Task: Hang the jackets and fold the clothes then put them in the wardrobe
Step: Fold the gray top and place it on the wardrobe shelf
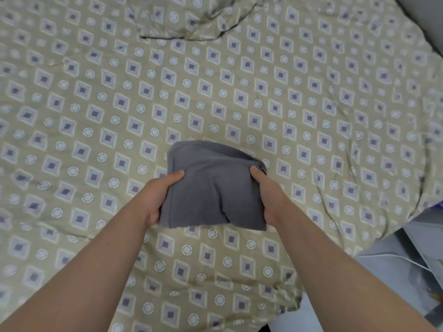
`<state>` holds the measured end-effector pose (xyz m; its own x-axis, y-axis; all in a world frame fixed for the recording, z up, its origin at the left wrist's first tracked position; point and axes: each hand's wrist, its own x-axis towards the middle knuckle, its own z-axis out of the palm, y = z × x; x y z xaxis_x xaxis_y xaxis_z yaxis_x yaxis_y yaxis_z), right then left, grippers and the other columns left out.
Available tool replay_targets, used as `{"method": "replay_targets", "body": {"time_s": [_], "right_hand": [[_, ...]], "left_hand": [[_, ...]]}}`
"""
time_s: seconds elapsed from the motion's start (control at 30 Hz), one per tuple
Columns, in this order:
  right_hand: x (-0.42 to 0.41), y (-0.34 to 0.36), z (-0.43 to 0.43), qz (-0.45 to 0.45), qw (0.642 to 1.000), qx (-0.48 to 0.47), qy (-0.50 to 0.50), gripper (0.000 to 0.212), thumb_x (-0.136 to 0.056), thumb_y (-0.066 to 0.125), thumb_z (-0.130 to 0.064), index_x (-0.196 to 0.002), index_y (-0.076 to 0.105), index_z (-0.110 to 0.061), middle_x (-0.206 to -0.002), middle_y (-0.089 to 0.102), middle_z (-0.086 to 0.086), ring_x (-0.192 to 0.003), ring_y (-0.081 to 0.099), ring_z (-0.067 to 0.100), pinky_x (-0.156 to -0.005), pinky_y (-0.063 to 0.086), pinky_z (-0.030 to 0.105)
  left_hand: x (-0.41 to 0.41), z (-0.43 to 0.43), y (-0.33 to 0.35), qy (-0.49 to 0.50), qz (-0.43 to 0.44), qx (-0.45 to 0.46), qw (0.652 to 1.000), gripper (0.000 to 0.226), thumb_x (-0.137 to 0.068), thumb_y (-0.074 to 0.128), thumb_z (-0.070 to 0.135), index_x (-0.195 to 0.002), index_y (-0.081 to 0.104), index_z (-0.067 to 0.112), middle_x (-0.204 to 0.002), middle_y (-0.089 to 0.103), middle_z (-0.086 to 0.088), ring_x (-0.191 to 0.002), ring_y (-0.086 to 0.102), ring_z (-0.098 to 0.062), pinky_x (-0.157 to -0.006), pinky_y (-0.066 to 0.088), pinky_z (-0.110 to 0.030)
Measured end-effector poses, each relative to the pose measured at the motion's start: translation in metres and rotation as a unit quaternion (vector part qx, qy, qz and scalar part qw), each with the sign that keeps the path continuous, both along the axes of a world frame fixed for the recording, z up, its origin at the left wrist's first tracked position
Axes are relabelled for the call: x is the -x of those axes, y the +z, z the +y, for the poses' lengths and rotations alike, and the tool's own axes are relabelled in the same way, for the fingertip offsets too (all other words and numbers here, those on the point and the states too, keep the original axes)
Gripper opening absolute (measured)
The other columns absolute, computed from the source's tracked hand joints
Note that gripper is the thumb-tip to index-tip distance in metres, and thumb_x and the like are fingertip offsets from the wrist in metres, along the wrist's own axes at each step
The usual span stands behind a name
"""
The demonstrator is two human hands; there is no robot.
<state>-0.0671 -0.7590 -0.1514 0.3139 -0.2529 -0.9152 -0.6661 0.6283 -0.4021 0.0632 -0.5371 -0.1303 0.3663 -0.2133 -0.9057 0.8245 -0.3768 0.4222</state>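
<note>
A folded grey garment (211, 185) forms a compact rectangle in the middle of the view, over the patterned bed cover (215, 97). My left hand (159, 196) grips its left edge, thumb on top and fingers hidden underneath. My right hand (267, 195) grips its right edge the same way. Whether the bundle is lifted clear of the bed or resting on it, I cannot tell.
A rumpled fold of the same beige cover (196, 17) lies at the far side of the bed. The bed's right edge drops to a pale floor (393, 279) with a white cable (393, 257) and some objects at the far right.
</note>
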Motion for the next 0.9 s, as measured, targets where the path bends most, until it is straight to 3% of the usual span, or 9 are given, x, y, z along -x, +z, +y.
{"method": "replay_targets", "body": {"time_s": [0.13, 0.27, 0.37, 0.43, 0.5, 0.57, 0.63, 0.7, 0.9], "right_hand": [[0.005, 0.059, -0.017, -0.033, 0.999, 0.032, -0.015, 0.047, -0.083, 0.06, -0.071, -0.104, 0.071, -0.031, -0.099, 0.078, -0.006, -0.097, 0.071, 0.022, -0.084, 0.055, 0.04], [0.018, 0.129, -0.029, -0.076, 0.994, 0.067, -0.037, 0.044, -0.088, 0.052, -0.073, -0.098, 0.074, -0.036, -0.097, 0.077, -0.01, -0.088, 0.075, 0.016, -0.079, 0.054, 0.038], [0.034, 0.196, -0.033, -0.12, 0.989, 0.073, -0.054, 0.041, -0.09, 0.056, -0.065, -0.106, 0.074, -0.032, -0.103, 0.077, -0.006, -0.09, 0.075, 0.018, -0.08, 0.054, 0.04], [0.05, 0.244, -0.034, -0.159, 0.982, 0.092, -0.047, 0.032, -0.094, 0.059, -0.048, -0.114, 0.071, -0.025, -0.105, 0.077, -0.002, -0.09, 0.075, 0.019, -0.076, 0.055, 0.038], [0.066, 0.295, -0.032, -0.203, 0.966, 0.155, -0.023, 0.026, -0.096, 0.061, -0.027, -0.12, 0.065, -0.019, -0.11, 0.076, 0.002, -0.094, 0.074, 0.02, -0.072, 0.058, 0.036], [0.085, 0.345, -0.027, -0.232, 0.943, 0.239, -0.022, 0.027, -0.097, 0.059, -0.017, -0.124, 0.061, -0.018, -0.117, 0.073, 0.005, -0.102, 0.072, 0.023, -0.081, 0.059, 0.039], [0.111, 0.392, -0.019, -0.244, 0.918, 0.31, -0.036, 0.024, -0.098, 0.058, -0.013, -0.121, 0.061, -0.019, -0.116, 0.072, 0.003, -0.107, 0.069, 0.023, -0.089, 0.057, 0.042], [0.142, 0.435, -0.008, -0.25, 0.89, 0.374, -0.076, 0.019, -0.097, 0.058, -0.011, -0.11, 0.064, -0.024, -0.107, 0.075, -0.004, -0.103, 0.07, 0.019, -0.084, 0.057, 0.037], [0.271, 0.533, 0.032, -0.219, 0.832, 0.476, -0.182, 0.016, -0.096, 0.062, -0.02, -0.111, 0.068, -0.022, -0.108, 0.075, -0.003, -0.103, 0.07, 0.02, -0.095, 0.054, 0.047]], "left_hand": [[0.009, -0.012, 0.049, 0.044, -0.051, 0.019, 0.998, 0.035, -0.086, 0.069, 0.043, -0.107, 0.073, 0.015, -0.099, 0.077, -0.006, -0.09, 0.074, -0.027, -0.079, 0.056, -0.038], [0.018, -0.023, 0.105, 0.045, -0.12, 0.032, 0.991, 0.034, -0.086, 0.068, 0.045, -0.106, 0.073, 0.019, -0.098, 0.077, -0.001, -0.093, 0.072, -0.024, -0.078, 0.054, -0.038], [0.027, -0.027, 0.158, 0.031, -0.16, 0.063, 0.985, 0.029, -0.086, 0.067, 0.046, -0.102, 0.072, 0.022, -0.094, 0.077, 0.003, -0.084, 0.074, -0.018, -0.072, 0.053, -0.036], [0.032, -0.032, 0.199, 0.013, -0.178, 0.083, 0.98, 0.03, -0.088, 0.065, 0.047, -0.103, 0.072, 0.022, -0.094, 0.077, 0.004, -0.085, 0.074, -0.018, -0.07, 0.052, -0.035], [0.037, -0.036, 0.245, -0.004, -0.193, 0.132, 0.972, 0.033, -0.088, 0.064, 0.048, -0.106, 0.071, 0.022, -0.097, 0.077, 0.003, -0.087, 0.074, -0.018, -0.069, 0.053, -0.034], [0.047, -0.04, 0.294, -0.045, -0.216, 0.207, 0.953, 0.043, -0.08, 0.069, 0.052, -0.111, 0.069, 0.023, -0.106, 0.076, 0.001, -0.093, 0.074, -0.017, -0.07, 0.054, -0.033], [0.067, -0.04, 0.338, -0.105, -0.255, 0.259, 0.926, 0.054, -0.064, 0.078, 0.05, -0.11, 0.068, 0.025, -0.11, 0.075, 0.0, -0.098, 0.072, -0.017, -0.075, 0.055, -0.032], [0.087, -0.043, 0.377, -0.146, -0.289, 0.297, 0.898, 0.054, -0.057, 0.082, 0.044, -0.107, 0.069, 0.027, -0.109, 0.075, 0.001, -0.098, 0.072, -0.017, -0.077, 0.055, -0.034], [0.167, -0.062, 0.474, -0.204, -0.285, 0.414, 0.84, 0.029, -0.067, 0.074, 0.022, -0.096, 0.075, 0.016, -0.1, 0.076, -0.009, -0.088, 0.074, -0.024, -0.064, 0.057, -0.028]]}}
